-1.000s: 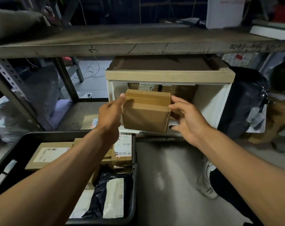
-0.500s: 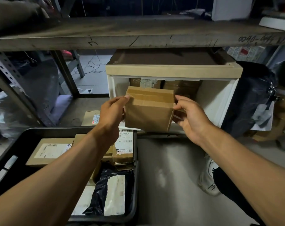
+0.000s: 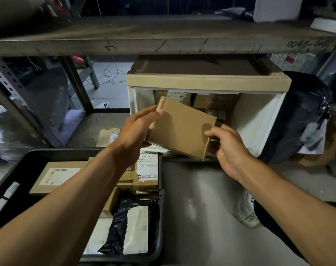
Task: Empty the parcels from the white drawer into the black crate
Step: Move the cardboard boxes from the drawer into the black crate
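The plain brown cardboard parcel has tipped since the earlier frame: it was held level in front of the drawer mouth, and it now sits rotated, its left end raised and its right end dropped toward the floor. It is clear of the white plastic drawer and hangs in the air just in front of it, above the far right corner of the black plastic crate.

Both hands are clamped on the parcel. The left hand grips the upper left end, thumb on the near face and fingers hidden behind. The right hand pinches the lower right edge with thumb on top and fingers curled beneath. Both forearms reach forward, the left crossing above the crate.

Judgement on the step in hand: the parcel is being carried from drawer to crate. It would be done well by swinging the parcel left and down, keeping both grips until it is over open space in the crate, then laying it flat. The crate already holds several labelled brown cardboard boxes and a black plastic mailer bag; the near left portion appears least filled.

More brown parcels remain at the back of the drawer, so the task is not finished. The drawer stands on the lower grey metal shelf.
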`<state>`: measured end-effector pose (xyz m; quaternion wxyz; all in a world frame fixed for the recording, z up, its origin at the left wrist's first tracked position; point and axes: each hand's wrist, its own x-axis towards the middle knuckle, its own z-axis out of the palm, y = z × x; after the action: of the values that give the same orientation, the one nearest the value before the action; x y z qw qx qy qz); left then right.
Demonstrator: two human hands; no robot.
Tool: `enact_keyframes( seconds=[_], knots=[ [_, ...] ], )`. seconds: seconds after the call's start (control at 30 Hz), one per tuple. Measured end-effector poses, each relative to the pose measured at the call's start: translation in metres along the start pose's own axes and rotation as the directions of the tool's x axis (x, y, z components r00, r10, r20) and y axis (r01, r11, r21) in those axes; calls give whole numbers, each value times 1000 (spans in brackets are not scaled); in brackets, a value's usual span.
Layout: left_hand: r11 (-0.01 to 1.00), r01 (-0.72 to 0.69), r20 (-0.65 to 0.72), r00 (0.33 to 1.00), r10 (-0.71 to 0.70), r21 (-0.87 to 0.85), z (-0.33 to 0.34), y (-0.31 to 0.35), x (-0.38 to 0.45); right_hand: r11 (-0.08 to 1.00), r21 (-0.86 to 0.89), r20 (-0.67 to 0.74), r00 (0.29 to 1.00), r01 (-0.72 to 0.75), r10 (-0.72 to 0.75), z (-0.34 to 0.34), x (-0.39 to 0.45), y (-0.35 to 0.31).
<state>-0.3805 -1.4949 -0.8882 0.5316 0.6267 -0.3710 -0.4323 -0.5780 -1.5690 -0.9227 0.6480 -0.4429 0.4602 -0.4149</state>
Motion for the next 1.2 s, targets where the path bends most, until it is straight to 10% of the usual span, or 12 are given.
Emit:
enact_keyframes(
  seconds=[1.2],
  knots=[
    [999, 26, -49, 998, -28, -39, -3, -30, 8, 969, -238, -5, 998, 65, -68, 2, 13, 11]
  ],
)
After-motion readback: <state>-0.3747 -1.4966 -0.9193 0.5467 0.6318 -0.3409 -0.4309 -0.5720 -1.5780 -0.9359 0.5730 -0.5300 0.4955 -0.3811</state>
